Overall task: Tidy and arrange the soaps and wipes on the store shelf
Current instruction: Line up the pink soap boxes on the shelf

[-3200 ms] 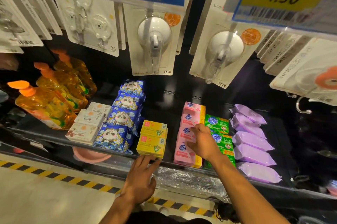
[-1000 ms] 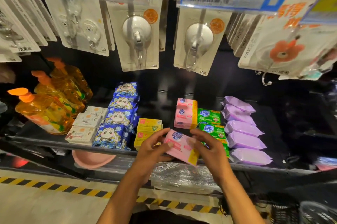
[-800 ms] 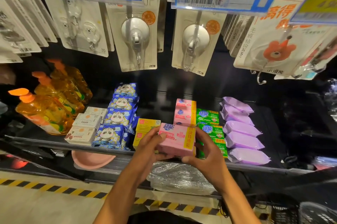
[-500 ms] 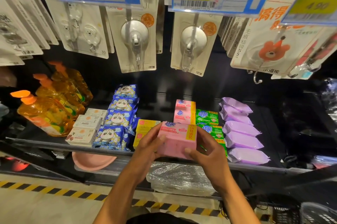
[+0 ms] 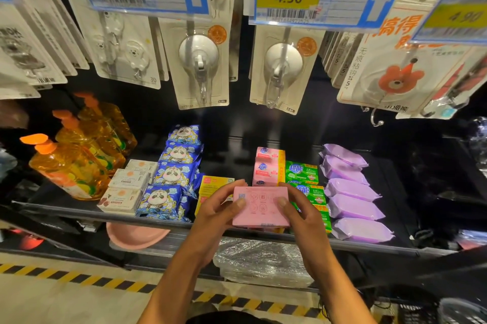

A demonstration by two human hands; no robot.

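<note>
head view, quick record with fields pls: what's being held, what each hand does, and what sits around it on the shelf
held: pink soap box, icon-printed face toward the camera
left hand: grips its left end, thumb on top
right hand: grips its right end, thumb on top
behind it: row of pink soap boxes
to the left: yellow boxes
to the right: green soap boxes, then purple wipe packs

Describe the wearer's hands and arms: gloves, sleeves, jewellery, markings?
The left hand and right hand are bare: no gloves, no rings showing. Nails short, unpainted. Forearms bare to the frame's edge, no sleeve, watch or band in view.
</note>
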